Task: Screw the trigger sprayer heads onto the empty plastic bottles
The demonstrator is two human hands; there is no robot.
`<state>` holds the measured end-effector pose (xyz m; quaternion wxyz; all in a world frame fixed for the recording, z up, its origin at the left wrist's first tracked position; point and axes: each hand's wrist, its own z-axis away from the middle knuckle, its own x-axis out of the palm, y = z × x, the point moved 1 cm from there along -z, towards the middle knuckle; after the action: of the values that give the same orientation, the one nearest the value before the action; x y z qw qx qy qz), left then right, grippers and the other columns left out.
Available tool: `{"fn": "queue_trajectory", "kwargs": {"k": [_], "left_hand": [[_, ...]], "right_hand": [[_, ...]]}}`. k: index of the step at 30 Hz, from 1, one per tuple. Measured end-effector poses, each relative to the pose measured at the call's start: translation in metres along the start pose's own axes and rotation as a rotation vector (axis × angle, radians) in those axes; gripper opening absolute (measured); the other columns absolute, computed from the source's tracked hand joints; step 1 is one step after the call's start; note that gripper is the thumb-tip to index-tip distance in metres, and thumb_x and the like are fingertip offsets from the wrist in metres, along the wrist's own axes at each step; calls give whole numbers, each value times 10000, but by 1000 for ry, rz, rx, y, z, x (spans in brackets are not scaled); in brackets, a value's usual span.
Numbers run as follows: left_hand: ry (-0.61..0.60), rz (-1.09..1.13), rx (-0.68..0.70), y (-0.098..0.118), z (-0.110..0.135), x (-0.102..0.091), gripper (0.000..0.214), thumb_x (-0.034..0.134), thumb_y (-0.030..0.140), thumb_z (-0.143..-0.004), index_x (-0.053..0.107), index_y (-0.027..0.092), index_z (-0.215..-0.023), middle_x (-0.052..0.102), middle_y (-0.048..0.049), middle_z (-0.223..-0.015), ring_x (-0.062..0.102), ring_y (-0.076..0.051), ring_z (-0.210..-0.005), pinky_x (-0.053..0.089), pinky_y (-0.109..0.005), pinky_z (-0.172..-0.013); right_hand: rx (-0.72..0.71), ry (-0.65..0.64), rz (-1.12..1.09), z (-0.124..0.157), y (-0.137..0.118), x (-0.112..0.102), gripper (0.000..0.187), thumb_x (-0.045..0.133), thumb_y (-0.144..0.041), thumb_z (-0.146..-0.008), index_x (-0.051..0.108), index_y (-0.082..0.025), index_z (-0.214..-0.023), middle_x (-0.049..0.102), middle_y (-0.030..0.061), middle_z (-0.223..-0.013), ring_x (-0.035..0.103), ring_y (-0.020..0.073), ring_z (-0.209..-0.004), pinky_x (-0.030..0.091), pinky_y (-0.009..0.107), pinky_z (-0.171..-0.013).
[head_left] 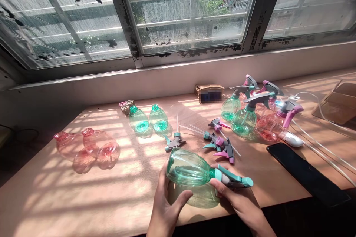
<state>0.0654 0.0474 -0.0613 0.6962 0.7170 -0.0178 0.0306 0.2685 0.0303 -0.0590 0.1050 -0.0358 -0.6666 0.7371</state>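
Note:
A clear green spray bottle (190,168) lies on its side in the air above the table's near edge, its base to the left. On its neck sits a grey and teal trigger head (233,178), pointing right. My left hand (171,198) cups the bottle's base end, thumb apart from it. With thumb and fingers, my right hand (226,189) grips the collar of the trigger head at the neck. Just beyond the bottle, a loose grey and teal trigger head (175,141) rests on the table, and a pile of grey, pink and teal trigger heads (221,144) lies to its right.
Two green bottles without heads (139,120) stand at the back; two pink ones (101,148) stand at left. Several assembled spray bottles (244,120) crowd the right, near a white mouse (292,139), a black phone (306,172), cables and a cardboard box (339,100). Windows line the back.

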Motion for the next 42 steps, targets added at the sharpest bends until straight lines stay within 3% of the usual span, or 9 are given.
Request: {"fn": "queue_trajectory", "kwargs": {"k": [10,20,28,33,36,38,42], "left_hand": [[104,1,-29,-1,-2,3,630,754,553,-834,517,266,-1343,664,-114,-1383,573,-334,-1345,432,-478,-1138],[92,9,-33,1,-3,4,648,749,554,-837,515,253,-1360,671,-114,-1374,585,-321,-1328,442,-459,-1126],[88,-8,-6,-1,-4,4,632,748,541,-838,535,247,-1355,653,-126,-1398,580,-330,-1340,418,-470,-1160],[64,1,1,0,-4,4,608,739,518,-850,536,245,-1353,637,-125,-1419,560,-340,-1361,424,-479,-1155],[68,1,5,-2,-4,3,629,744,523,-844,529,242,-1363,640,-134,-1407,566,-351,-1351,418,-495,-1157],[74,-9,4,-4,-4,2,645,745,533,-841,525,245,-1375,643,-135,-1400,566,-354,-1352,409,-503,-1163],[74,-24,-3,-6,-4,2,653,739,545,-846,516,256,-1387,637,-130,-1408,557,-353,-1362,388,-507,-1178]], "right_hand": [[-59,-178,138,-3,-3,-6,286,751,-521,-891,735,-266,-1019,583,-38,-725,531,200,-688,428,296,-662],[-37,-133,106,-1,-8,-2,288,761,-511,-867,740,-264,-1014,705,-22,-825,576,205,-722,439,292,-673],[10,-40,46,1,-7,3,434,811,-629,-765,771,-237,-948,611,-38,-633,510,183,-586,425,285,-558],[32,-10,5,1,-4,3,464,843,-551,-754,773,-227,-1079,568,-62,-601,509,187,-585,409,298,-576],[53,2,-2,1,-3,3,320,847,-516,-746,766,-219,-831,597,-47,-613,526,190,-609,421,304,-602],[53,12,9,1,-3,2,346,850,-506,-738,686,-223,-624,600,-39,-610,524,185,-615,430,304,-619],[50,16,30,1,-3,3,368,840,-496,-746,654,-235,-566,589,-44,-596,514,180,-608,432,301,-631]]}}
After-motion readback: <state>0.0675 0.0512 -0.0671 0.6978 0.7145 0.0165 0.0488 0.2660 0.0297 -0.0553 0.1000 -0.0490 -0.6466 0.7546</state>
